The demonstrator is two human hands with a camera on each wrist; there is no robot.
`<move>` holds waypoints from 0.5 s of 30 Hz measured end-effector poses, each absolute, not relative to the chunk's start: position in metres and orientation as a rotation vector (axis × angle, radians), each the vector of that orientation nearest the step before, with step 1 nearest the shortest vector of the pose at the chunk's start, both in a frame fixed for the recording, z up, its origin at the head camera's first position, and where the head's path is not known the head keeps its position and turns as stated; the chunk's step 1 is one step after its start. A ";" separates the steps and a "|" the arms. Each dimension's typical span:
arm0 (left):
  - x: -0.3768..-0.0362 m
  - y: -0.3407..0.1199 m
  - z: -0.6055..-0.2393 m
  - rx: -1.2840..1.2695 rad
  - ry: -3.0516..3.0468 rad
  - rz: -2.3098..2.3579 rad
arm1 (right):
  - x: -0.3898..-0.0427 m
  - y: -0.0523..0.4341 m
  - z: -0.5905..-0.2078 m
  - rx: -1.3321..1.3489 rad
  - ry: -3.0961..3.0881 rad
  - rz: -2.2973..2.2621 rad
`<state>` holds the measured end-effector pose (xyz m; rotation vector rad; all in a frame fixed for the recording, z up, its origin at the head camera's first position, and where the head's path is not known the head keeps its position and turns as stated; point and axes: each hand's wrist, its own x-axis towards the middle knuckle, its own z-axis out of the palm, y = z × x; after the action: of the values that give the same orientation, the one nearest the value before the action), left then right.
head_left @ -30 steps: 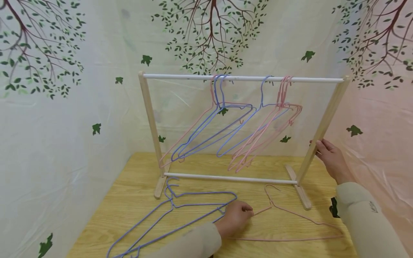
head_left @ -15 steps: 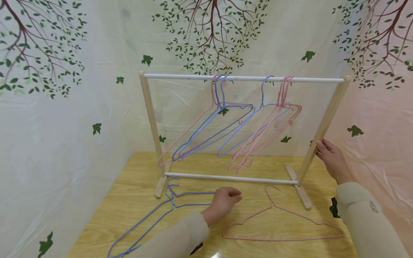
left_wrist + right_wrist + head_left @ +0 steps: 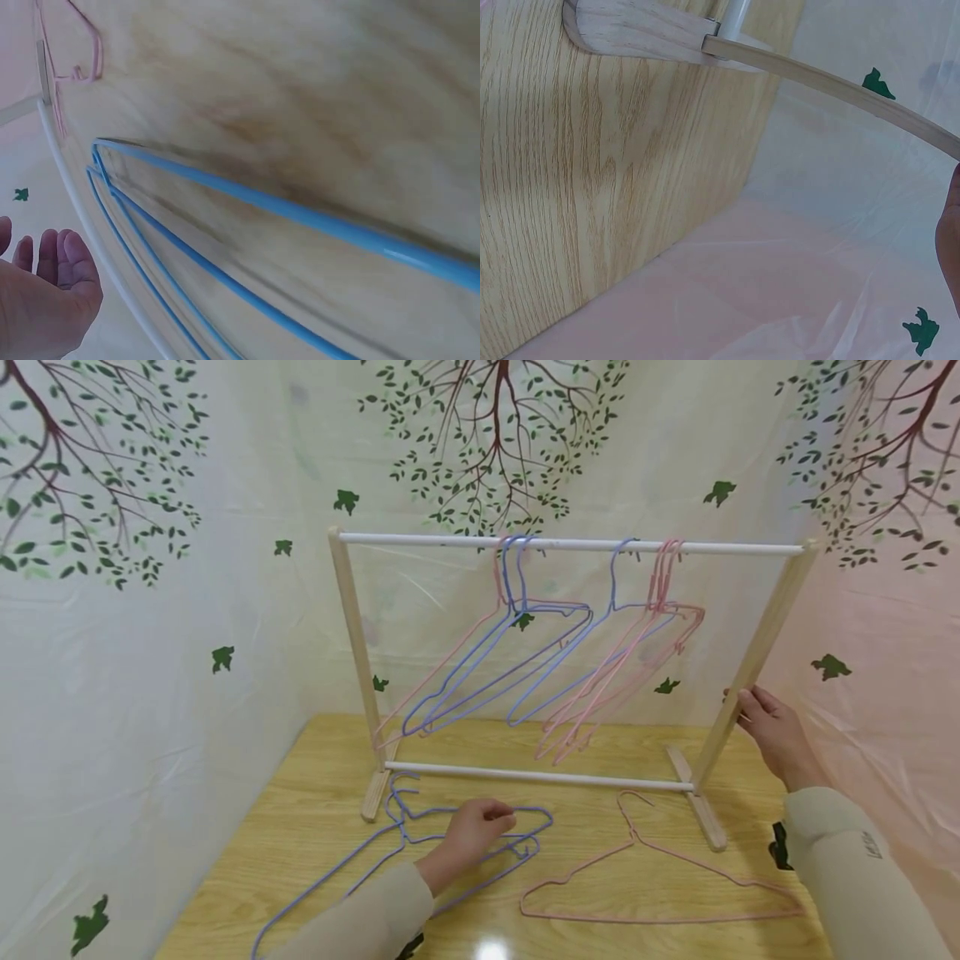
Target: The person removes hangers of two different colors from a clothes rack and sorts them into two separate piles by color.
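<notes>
The left hand [image 3: 472, 835] hovers with loosely curled fingers, holding nothing, over the blue hangers [image 3: 420, 843] on the table [image 3: 315, 777], a pink hanger [image 3: 660, 877] at its 3 o'clock, while the right hand [image 3: 772, 731] grips the rack's right post [image 3: 750, 668].

Blue wire hangers [image 3: 420, 852], two or so overlapping, flat on wooden table [image 3: 315, 793] just before rack [image 3: 750, 652], hooks toward its base.

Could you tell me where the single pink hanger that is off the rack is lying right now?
In the head view the pink hanger lies flat on the wooden table, front right, just before the rack's lower rail, right of the blue hangers.
</notes>
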<state>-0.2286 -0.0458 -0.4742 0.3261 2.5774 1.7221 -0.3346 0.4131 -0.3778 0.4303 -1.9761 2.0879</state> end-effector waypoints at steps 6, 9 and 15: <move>-0.215 -0.074 -0.477 0.290 2.548 1.753 | -0.333 0.414 -0.378 0.428 -1.978 2.089; -0.209 -0.090 -0.477 0.253 2.540 1.773 | -0.332 0.415 -0.378 0.419 -1.985 2.086; -0.202 -0.127 -0.474 0.126 2.536 1.812 | -0.334 0.415 -0.378 0.415 -1.989 2.078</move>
<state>-0.2025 -0.1269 -0.4737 0.1259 2.5357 1.8117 -0.3339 0.4154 -0.3783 0.4153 -1.9890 2.0777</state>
